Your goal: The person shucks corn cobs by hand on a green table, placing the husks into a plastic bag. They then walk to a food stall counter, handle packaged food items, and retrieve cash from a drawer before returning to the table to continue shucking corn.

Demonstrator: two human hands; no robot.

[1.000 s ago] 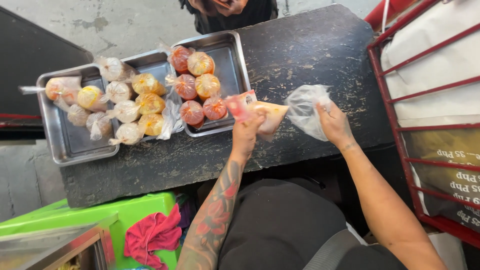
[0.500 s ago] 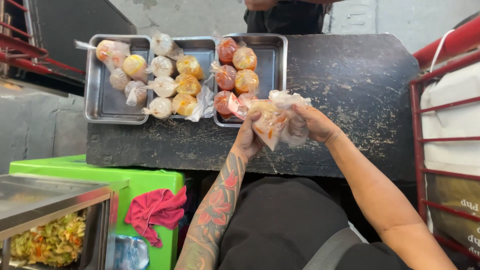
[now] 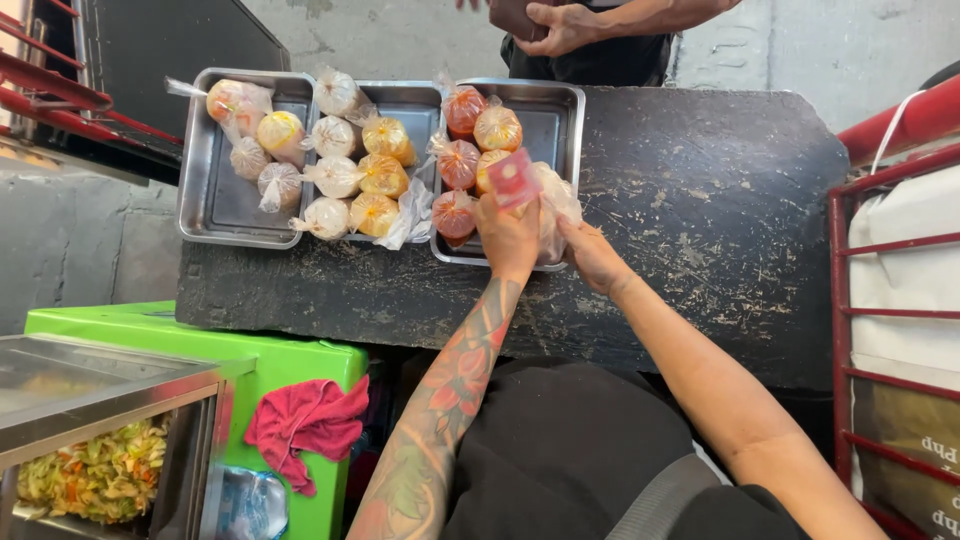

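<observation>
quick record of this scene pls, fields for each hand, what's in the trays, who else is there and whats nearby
left hand: left hand holds a small red packet up over the right tray
right hand: right hand grips a clear plastic bag beside the packet
trays: left tray has tied bags of pale and yellow food; right tray has bags of red sauce
surface: dark scuffed counter
other person: hand at the far side of the counter
nearby: pink cloth on a green cabinet; red rack at right

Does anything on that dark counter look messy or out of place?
Mostly tidy. One odd spot: a loose, crumpled clear plastic bag lies draped over the rims between the middle metal tray and the right metal tray, not packed like the tied bags.
</observation>
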